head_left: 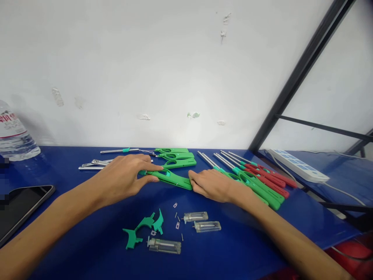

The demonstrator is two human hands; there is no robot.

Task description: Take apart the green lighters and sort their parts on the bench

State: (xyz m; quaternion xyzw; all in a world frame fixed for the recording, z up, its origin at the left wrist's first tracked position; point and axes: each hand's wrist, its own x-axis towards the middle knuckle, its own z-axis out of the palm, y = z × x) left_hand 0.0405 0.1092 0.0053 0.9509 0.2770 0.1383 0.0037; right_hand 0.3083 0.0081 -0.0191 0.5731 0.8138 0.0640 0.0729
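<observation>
A green lighter handle (175, 179) lies between my two hands, just above the blue table. My left hand (131, 173) pinches its left end, thumb below and fingers above. At its right end my right hand (211, 184) is closed on the tip. Behind it lie several more green handle shells (176, 155), one with wires leading to a metal tube (116, 151). Loose metal tubes (93, 166) are partly hidden by my left hand. In front are teal trigger pieces (133, 237), clear fuel tanks (164, 246) and tiny pins and clips (177, 225).
Long-nosed lighters with green (256, 188) and red (271, 179) handles lie in a row at right. A power strip (297, 165) sits beyond a black metal post (291, 89). At left are a phone (23, 208) and a water bottle (16, 134). A white wall (145, 70) stands behind.
</observation>
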